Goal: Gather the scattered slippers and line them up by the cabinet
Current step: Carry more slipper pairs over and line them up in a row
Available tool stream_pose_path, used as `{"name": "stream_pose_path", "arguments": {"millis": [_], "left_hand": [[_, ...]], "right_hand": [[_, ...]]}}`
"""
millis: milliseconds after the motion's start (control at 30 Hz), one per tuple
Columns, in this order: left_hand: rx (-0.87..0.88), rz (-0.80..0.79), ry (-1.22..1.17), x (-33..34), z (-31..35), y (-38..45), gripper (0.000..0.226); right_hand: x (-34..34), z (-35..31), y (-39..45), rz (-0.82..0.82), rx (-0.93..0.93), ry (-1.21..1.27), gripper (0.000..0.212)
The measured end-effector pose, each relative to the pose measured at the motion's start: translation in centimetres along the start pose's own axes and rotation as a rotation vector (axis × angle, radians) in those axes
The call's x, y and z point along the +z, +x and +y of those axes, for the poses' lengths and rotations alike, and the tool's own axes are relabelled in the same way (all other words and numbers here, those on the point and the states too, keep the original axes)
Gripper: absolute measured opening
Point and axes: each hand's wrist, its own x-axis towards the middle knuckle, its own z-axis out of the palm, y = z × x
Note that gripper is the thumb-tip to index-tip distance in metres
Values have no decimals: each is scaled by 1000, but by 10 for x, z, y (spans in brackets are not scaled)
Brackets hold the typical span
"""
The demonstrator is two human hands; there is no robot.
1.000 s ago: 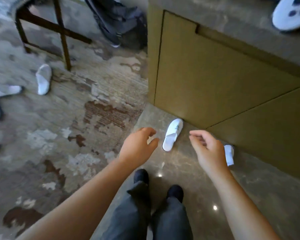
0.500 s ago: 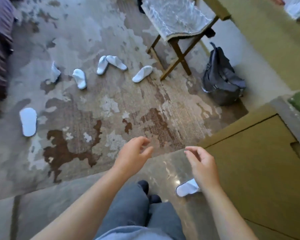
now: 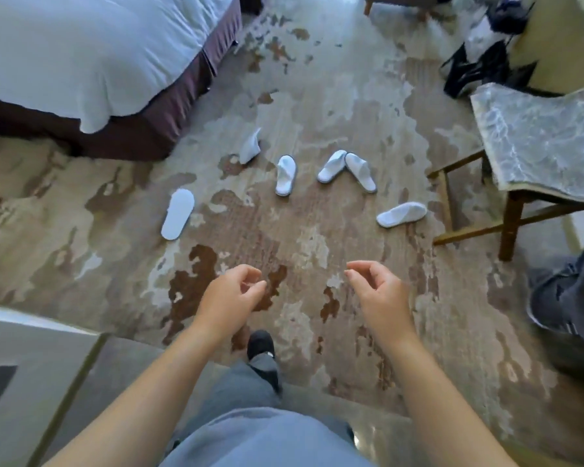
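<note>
Several white slippers lie scattered on the patterned carpet ahead of me. One lies sole-up at the left (image 3: pixel 178 213), one sits tipped near the bed corner (image 3: pixel 250 149), one lies upright in the middle (image 3: pixel 286 175), two touch at their toes (image 3: pixel 332 166) (image 3: pixel 360 172), and one lies sideways near the stool (image 3: pixel 402 214). My left hand (image 3: pixel 228 299) and my right hand (image 3: pixel 378 296) hang in front of me with loosely curled fingers, holding nothing, well short of the slippers. The cabinet is out of view.
A bed (image 3: pixel 91 59) with white cover fills the upper left. A wooden stool with a marbled top (image 3: pixel 540 143) stands at right, with a dark backpack (image 3: pixel 573 291) below it and bags (image 3: pixel 486 62) beyond. My foot (image 3: pixel 260 343) steps onto the carpet.
The view has swung away from the cabinet and its lined-up slippers to face the carpet. The scattered slippers now lie straight ahead. Both hands stay empty.
</note>
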Motion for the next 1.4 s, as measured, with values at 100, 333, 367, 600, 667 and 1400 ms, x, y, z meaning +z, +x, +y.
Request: {"name": "stream_pose_path", "arguments": {"millis": [100, 333, 367, 600, 667, 1400], "left_hand": [[16, 16, 1, -33, 11, 63, 23], [22, 117, -66, -78, 35, 184, 19], [15, 130, -73, -82, 36, 203, 19], [-138, 225, -97, -120, 29, 326, 20], [-204, 248, -114, -133, 22, 352, 21], [-769, 365, -326, -151, -268, 653, 29]], "right_hand": [[18, -10, 39, -38, 44, 1, 13], [47, -33, 140, -103, 128, 18, 19], [53, -36, 162, -123, 129, 12, 18], [108, -78, 343, -272, 58, -52, 13], [130, -99, 394, -337, 15, -90, 12], [511, -29, 710, -867, -73, -512, 13]]}}
